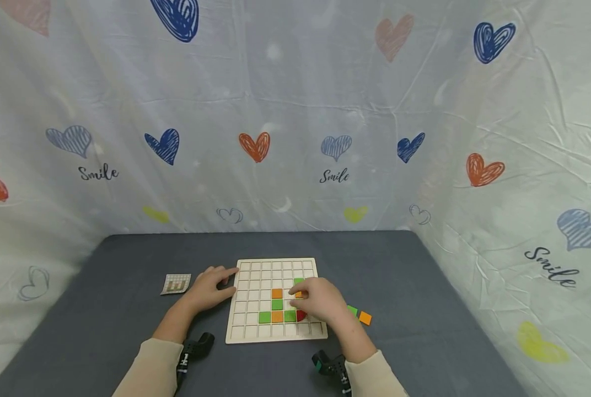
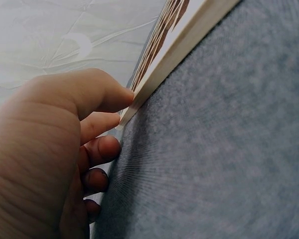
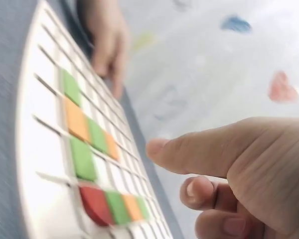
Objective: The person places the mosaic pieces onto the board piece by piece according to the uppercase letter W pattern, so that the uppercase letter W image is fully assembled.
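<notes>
A pale grid board (image 1: 246, 331) lies on the dark table. My left hand (image 1: 207, 289) touches its left edge with thumb and fingertip; in the left wrist view the thumb (image 2: 107, 92) meets the board's rim. Over the right part of the board hovers my right hand (image 1: 320, 299), thumb and forefinger apart, with no tile visible between them. Below it a red rounded tile (image 3: 95, 205) ends a row with green and orange tiles (image 1: 277, 316). A green tile (image 1: 277, 304) and an orange tile (image 1: 277, 293) stand above that row. The right hand partly covers the right-hand column of tiles.
Loose green (image 1: 352, 310) and orange (image 1: 365, 318) tiles lie right of the board, partly behind the right wrist. A small card with a printed grid pattern (image 1: 176, 284) lies to the left. A patterned curtain (image 1: 295, 110) hangs behind the table (image 1: 404, 275).
</notes>
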Action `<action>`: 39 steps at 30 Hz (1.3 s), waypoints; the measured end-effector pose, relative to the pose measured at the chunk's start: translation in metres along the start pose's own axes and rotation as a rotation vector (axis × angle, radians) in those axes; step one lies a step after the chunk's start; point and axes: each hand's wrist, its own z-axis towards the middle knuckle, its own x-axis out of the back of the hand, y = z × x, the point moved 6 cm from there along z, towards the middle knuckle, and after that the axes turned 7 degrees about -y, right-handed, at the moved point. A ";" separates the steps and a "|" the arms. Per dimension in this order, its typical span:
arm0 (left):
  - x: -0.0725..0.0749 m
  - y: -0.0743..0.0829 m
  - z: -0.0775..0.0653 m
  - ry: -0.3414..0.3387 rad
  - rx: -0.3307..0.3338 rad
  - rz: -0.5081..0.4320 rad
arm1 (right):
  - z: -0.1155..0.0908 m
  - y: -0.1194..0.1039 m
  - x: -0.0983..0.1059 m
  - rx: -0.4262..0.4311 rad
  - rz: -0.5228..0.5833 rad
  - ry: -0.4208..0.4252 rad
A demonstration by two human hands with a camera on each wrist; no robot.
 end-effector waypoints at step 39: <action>0.000 -0.001 0.000 0.010 -0.007 -0.002 | -0.064 0.078 0.040 -0.332 0.003 -0.184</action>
